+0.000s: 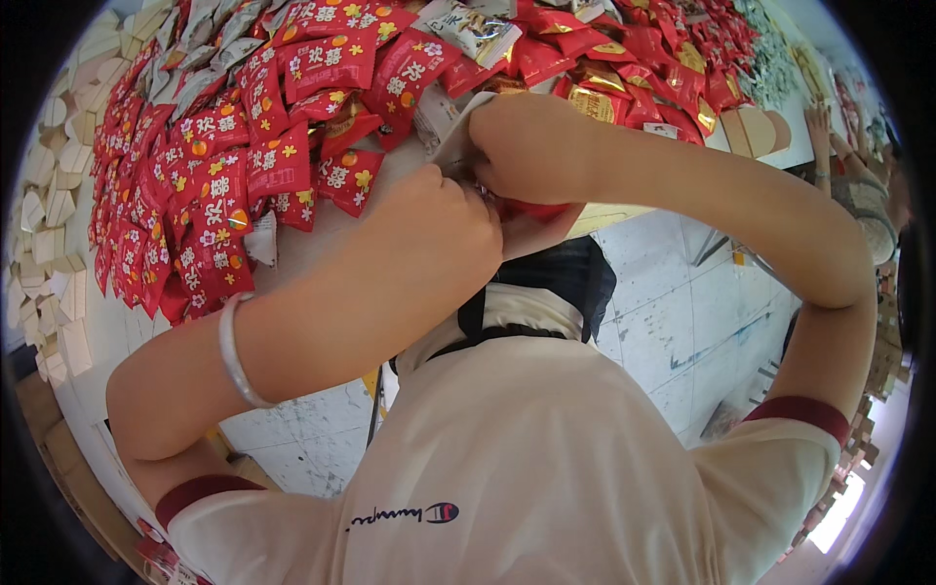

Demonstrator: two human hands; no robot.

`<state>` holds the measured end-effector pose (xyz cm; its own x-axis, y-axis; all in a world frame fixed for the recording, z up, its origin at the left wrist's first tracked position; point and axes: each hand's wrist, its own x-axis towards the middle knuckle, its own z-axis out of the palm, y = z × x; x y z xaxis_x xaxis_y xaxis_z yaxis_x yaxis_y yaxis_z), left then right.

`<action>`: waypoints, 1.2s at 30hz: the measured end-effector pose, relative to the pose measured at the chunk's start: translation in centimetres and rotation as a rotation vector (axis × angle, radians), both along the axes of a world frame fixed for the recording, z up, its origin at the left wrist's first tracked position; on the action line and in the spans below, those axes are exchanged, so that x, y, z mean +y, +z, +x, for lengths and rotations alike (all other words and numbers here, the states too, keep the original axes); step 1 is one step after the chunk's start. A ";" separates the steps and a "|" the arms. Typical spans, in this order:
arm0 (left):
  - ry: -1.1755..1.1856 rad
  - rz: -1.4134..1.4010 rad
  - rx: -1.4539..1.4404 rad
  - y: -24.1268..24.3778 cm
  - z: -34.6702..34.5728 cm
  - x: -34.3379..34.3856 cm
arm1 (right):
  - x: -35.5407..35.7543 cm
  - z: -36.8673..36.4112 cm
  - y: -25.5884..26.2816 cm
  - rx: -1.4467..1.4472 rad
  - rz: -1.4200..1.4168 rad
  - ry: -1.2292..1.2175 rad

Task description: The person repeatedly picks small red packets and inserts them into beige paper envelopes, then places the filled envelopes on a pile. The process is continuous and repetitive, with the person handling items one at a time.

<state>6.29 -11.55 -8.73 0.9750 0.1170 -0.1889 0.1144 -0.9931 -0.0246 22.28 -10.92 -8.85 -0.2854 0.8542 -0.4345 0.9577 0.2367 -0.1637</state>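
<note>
Before my chest, at the table's near edge, both hands are closed on a small pale paperboard box (525,238). My left hand (431,234), below a silvery bangle (235,358) on the wrist, grips its near left part. My right hand (537,146) pinches its far upper wall. Something red and shiny (537,210) shows inside the box, between the hands; most of it is hidden. Beyond my left hand lies a heap of red printed snack packets (216,186). Red and gold wrapped packets (636,69) are piled beyond my right hand, and a white printed packet (475,33) lies between the piles.
Many pale folded boxes (55,183) line the far left. Silver-grey packets (201,44) lie at the back left, green-silver ones (768,55) at the back right. Two pale box shapes (753,131) rest on the right part of the table. Another person's arm (820,139) is farther right.
</note>
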 end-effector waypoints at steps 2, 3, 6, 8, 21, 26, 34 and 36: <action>0.041 0.062 0.187 0.4 1.5 -0.6 | 0.1 0.9 -0.7 0.286 0.001 -0.012; -0.009 0.159 0.138 0.2 1.5 -0.8 | 0.1 0.8 -0.5 0.430 0.003 -0.012; -0.119 0.342 0.027 -0.8 1.6 -1.3 | 0.0 0.6 1.4 -0.014 -0.109 0.244; -0.137 0.328 0.005 -1.0 1.6 -1.1 | -0.8 1.8 1.0 0.035 -0.005 0.344; 0.012 0.090 -0.020 0.3 1.7 -0.2 | -0.3 1.5 3.4 0.356 -0.232 -0.004; 0.035 0.047 -0.066 0.1 1.9 -0.5 | -0.1 0.5 4.1 0.010 -0.269 -0.028; 0.044 0.153 -0.211 -0.9 1.1 -0.2 | 0.0 0.9 5.9 -0.036 -0.101 0.133; 0.041 0.147 -0.187 -0.6 1.1 -0.1 | 0.1 1.7 5.8 -0.045 0.091 0.139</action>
